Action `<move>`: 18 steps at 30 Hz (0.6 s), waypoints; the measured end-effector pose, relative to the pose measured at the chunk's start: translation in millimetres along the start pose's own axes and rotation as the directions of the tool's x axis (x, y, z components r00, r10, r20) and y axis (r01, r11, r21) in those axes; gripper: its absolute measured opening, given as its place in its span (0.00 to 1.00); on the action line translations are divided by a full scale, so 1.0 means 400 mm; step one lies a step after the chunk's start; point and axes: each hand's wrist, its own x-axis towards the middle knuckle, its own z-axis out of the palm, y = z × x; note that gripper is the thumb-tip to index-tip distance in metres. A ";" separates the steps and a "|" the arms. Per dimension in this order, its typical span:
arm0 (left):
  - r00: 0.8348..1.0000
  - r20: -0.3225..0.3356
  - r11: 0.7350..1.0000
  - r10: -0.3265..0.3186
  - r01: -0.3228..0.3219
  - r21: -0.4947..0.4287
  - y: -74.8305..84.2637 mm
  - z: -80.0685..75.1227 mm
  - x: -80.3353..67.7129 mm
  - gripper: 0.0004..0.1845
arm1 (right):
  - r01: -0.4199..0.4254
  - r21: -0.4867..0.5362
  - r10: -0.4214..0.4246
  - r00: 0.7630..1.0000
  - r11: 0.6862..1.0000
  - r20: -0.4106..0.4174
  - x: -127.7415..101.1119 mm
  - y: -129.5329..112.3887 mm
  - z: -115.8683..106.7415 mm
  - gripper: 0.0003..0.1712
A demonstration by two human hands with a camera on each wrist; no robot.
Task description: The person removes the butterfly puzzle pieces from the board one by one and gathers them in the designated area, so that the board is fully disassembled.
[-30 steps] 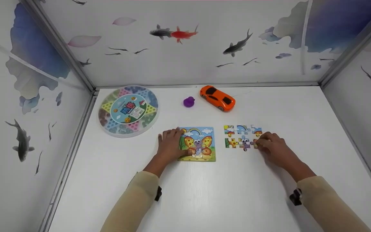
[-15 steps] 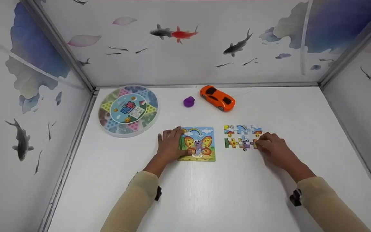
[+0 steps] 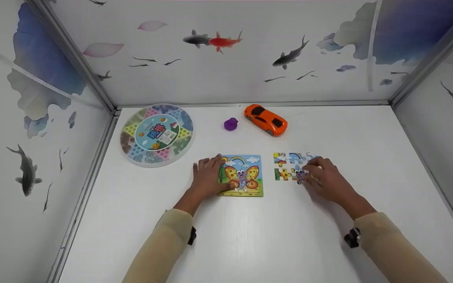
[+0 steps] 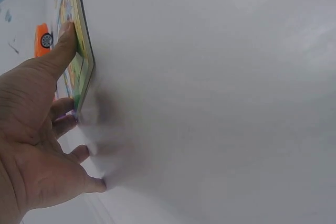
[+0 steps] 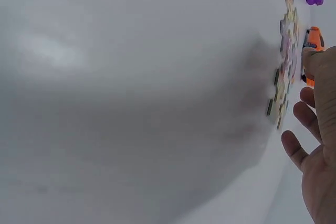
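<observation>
- Square butterfly puzzle board (image 3: 243,175), table centre: left hand (image 3: 207,177) rests flat on its 9 o'clock edge, fingers straight.
- Loose cardboard puzzle pieces (image 3: 289,167), at the board's 3 o'clock: two rows laid, third row seemingly missing.
- Right hand (image 3: 325,179) covers the cluster's 3 o'clock end; grip cannot be told.

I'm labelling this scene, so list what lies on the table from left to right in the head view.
Round game board → left hand → butterfly puzzle board → loose puzzle pieces → right hand. The purple toy and orange car sit farther back, above the puzzle board, so I leave them out of the order.
</observation>
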 end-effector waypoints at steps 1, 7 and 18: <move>1.000 -0.002 1.000 0.007 -0.007 0.000 -0.002 0.000 0.000 0.52 | 0.011 0.002 -0.011 1.000 1.000 0.001 0.011 -0.014 0.004 0.20; 1.000 0.007 0.999 0.022 -0.022 -0.028 -0.004 -0.007 -0.007 0.53 | 0.034 0.016 -0.035 0.997 0.999 0.067 0.075 -0.109 0.038 0.19; 0.998 0.059 0.999 0.025 -0.023 -0.038 -0.005 -0.024 -0.010 0.55 | 0.142 0.016 -0.143 0.976 0.990 0.165 0.165 -0.251 0.100 0.23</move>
